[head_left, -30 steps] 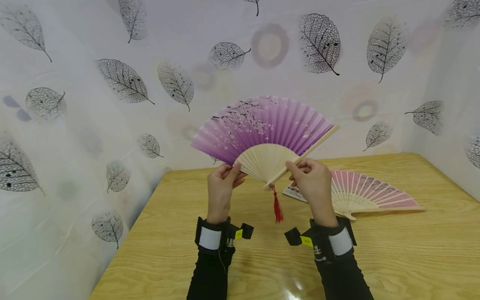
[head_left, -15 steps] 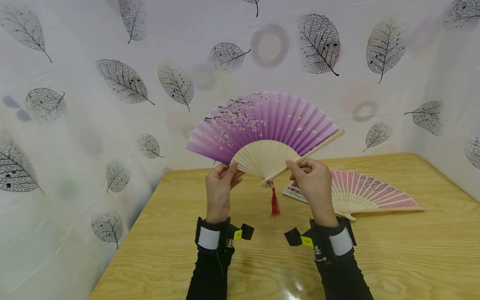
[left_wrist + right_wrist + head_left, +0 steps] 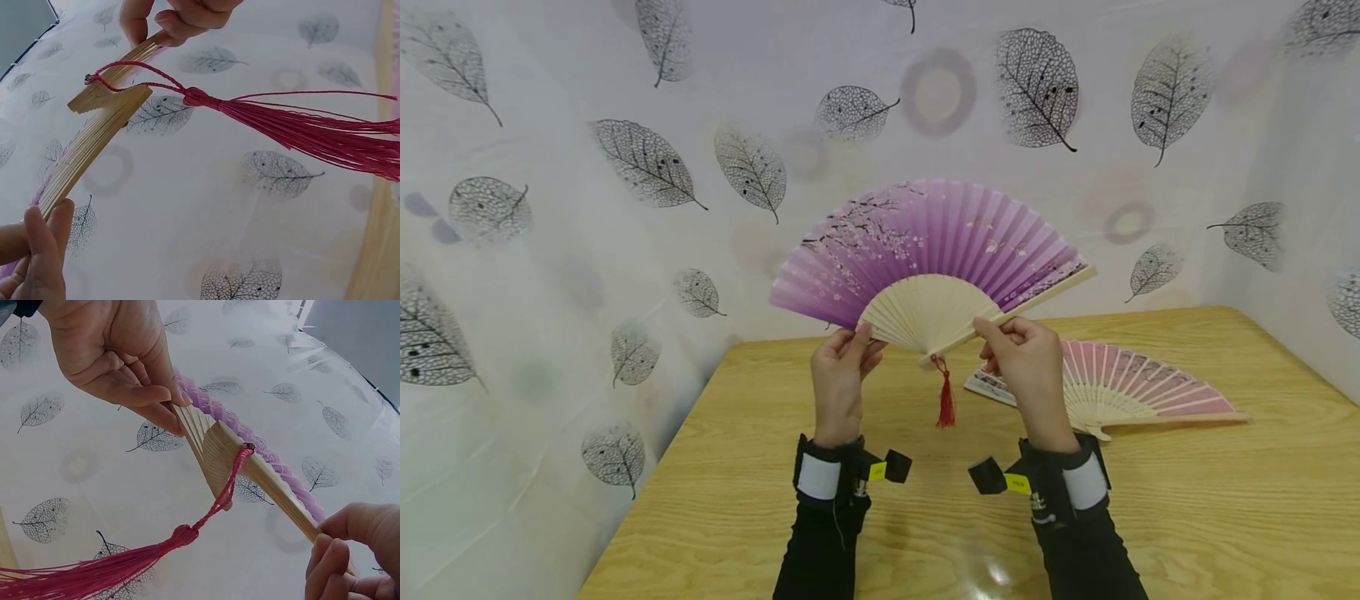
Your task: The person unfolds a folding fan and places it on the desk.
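Note:
A purple folding fan point(image 3: 940, 229) with a blossom print is spread wide above the table, held between both hands. My left hand point(image 3: 838, 379) pinches its left edge between thumb and fingers, near where the pale ribs meet the cloth. On the other side, my right hand point(image 3: 1028, 367) pinches the right guard stick. From the pivot hangs a red tassel point(image 3: 946, 400); in the left wrist view the tassel point(image 3: 281, 128) stretches across toward the right edge. The right wrist view shows the fan's wooden ribs point(image 3: 209, 447) edge-on, with thumb and fingertips gripping at each end.
A pink folding fan point(image 3: 1180, 387) lies spread on the wooden table point(image 3: 737, 467), behind and right of my right hand and partly hidden by it. A pale leaf-printed sheet point(image 3: 865, 50) surrounds the table at the back and sides.
The purple fan has opened wider: its left edge has moved left, the right guard stick tilts lower, and the pivot and tassel have shifted up and left. Both hands keep their grip.

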Motion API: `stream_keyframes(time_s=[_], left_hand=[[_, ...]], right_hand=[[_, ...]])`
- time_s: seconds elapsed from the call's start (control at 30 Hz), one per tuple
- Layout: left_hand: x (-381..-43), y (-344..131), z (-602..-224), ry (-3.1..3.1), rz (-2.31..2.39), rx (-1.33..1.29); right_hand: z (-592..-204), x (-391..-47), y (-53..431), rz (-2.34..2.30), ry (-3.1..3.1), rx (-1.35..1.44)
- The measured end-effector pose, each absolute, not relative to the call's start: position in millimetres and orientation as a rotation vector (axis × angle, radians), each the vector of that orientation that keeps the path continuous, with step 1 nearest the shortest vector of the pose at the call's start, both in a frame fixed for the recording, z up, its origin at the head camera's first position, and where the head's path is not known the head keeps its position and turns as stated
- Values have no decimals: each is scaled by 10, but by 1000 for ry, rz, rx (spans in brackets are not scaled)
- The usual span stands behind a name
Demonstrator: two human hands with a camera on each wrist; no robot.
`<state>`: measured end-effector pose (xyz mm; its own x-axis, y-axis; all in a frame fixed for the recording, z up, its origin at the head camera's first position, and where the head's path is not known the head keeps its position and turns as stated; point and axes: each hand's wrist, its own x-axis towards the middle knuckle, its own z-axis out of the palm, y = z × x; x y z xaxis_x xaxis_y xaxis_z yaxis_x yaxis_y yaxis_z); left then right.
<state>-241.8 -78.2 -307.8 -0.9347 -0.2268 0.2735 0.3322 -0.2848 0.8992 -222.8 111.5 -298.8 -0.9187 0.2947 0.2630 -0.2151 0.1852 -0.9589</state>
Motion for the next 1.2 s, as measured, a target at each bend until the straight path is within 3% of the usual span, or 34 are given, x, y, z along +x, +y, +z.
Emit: stream_keyframes(time_s=[1.2], left_hand=[[-2452, -744, -3094, -1494, -2371, -24]], right_hand=[[-2942, -2231, 1183, 2110, -1942, -107]])
